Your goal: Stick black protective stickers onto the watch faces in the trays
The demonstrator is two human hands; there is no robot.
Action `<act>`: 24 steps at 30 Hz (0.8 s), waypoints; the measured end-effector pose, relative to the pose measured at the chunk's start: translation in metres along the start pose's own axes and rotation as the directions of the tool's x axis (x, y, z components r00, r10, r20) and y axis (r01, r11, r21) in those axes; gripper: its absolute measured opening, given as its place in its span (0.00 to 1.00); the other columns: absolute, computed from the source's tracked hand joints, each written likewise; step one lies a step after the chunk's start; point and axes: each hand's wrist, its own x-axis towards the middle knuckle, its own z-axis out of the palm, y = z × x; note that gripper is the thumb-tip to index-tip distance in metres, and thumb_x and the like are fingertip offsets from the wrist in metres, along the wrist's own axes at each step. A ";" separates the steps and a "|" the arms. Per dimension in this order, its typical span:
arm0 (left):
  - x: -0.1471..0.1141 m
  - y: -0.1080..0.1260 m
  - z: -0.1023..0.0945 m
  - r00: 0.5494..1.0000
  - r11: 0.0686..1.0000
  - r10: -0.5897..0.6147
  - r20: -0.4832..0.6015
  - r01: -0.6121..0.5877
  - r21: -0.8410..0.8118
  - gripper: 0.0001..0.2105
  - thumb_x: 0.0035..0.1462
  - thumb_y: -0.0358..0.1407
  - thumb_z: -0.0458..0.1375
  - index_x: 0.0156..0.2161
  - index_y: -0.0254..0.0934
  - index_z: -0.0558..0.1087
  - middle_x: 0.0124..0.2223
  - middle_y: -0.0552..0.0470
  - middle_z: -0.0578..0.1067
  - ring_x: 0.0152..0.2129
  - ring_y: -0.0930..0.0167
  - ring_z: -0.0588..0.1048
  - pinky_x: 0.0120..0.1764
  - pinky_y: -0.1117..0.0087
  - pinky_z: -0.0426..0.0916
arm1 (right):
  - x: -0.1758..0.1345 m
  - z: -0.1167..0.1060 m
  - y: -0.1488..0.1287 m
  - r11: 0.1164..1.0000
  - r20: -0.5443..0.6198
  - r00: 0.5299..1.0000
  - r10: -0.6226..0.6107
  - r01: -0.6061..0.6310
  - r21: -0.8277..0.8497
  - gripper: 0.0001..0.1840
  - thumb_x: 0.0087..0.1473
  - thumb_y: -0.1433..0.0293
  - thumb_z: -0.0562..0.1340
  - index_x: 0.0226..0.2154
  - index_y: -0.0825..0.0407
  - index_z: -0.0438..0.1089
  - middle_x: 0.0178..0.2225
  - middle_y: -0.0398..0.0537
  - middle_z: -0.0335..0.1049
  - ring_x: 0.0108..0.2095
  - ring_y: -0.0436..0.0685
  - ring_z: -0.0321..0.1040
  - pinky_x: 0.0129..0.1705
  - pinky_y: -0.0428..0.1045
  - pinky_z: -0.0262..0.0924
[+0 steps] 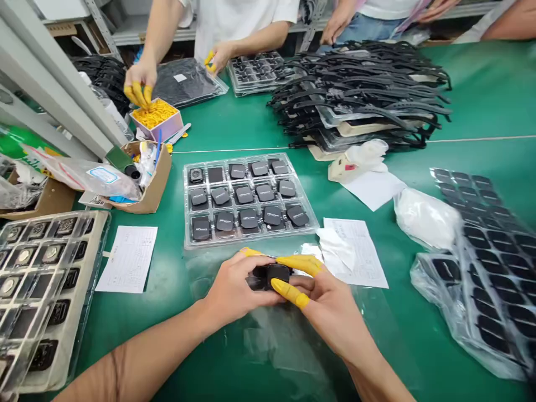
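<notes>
Close to me at the table's middle, a small black square smartwatch body (278, 273) sits between my two hands. My left hand (232, 283) is closed around its left side; that thumb and the fingers behind are partly hidden. With yellow finger cots on thumb and index finger, my right hand (329, 301) pinches it from the right. Just beyond is a clear plastic tray (247, 242) with rows of compartments, most showing a black square film (244, 194) with pale print. One compartment at its far left shows a bare watch body (196, 175).
Crumpled white tissue (335, 248) lies on a printed sheet (368, 262). Black film sheets (489, 251) lie right; a stack of black straps (360, 95) stands behind. Left are another watch tray (94, 268) and cardboard box (161, 184). A co-worker's hand (140, 81) reaches into yellow finger cots (154, 113).
</notes>
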 end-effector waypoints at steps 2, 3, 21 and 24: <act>-0.001 0.000 0.000 1.000 0.999 0.003 0.004 -0.003 0.043 0.26 0.45 0.37 0.80 0.51 0.41 0.82 0.48 0.46 0.86 0.45 0.60 0.84 0.49 0.58 0.80 | 0.004 -0.001 0.002 0.994 -0.020 0.996 -0.091 0.090 -0.062 0.15 0.51 0.54 0.77 0.42 0.38 0.84 0.42 0.49 0.80 0.33 0.60 0.82 0.32 0.53 0.80; 0.000 0.001 -0.001 1.000 0.998 0.008 0.003 -0.008 0.060 0.26 0.45 0.38 0.81 0.51 0.42 0.82 0.48 0.46 0.86 0.44 0.60 0.84 0.48 0.58 0.81 | 0.006 -0.001 0.002 0.985 -0.037 0.989 -0.147 0.143 -0.092 0.13 0.54 0.54 0.75 0.41 0.39 0.84 0.41 0.49 0.80 0.33 0.59 0.81 0.33 0.53 0.80; 0.000 -0.004 -0.005 1.000 1.000 0.001 0.010 -0.001 0.009 0.21 0.51 0.32 0.74 0.51 0.44 0.82 0.52 0.46 0.84 0.49 0.59 0.83 0.54 0.54 0.80 | -0.014 -0.033 0.006 0.894 -0.112 0.904 -0.414 0.380 -0.238 0.10 0.66 0.59 0.65 0.34 0.45 0.75 0.36 0.48 0.74 0.32 0.57 0.74 0.31 0.54 0.71; 0.001 -0.005 -0.006 0.999 0.997 -0.046 0.025 0.048 -0.057 0.21 0.52 0.34 0.75 0.52 0.45 0.83 0.53 0.46 0.83 0.51 0.59 0.82 0.57 0.53 0.79 | -0.021 -0.074 0.011 0.899 -0.208 0.934 -0.290 0.191 -0.394 0.18 0.60 0.49 0.69 0.37 0.46 0.76 0.31 0.46 0.73 0.28 0.57 0.69 0.28 0.53 0.63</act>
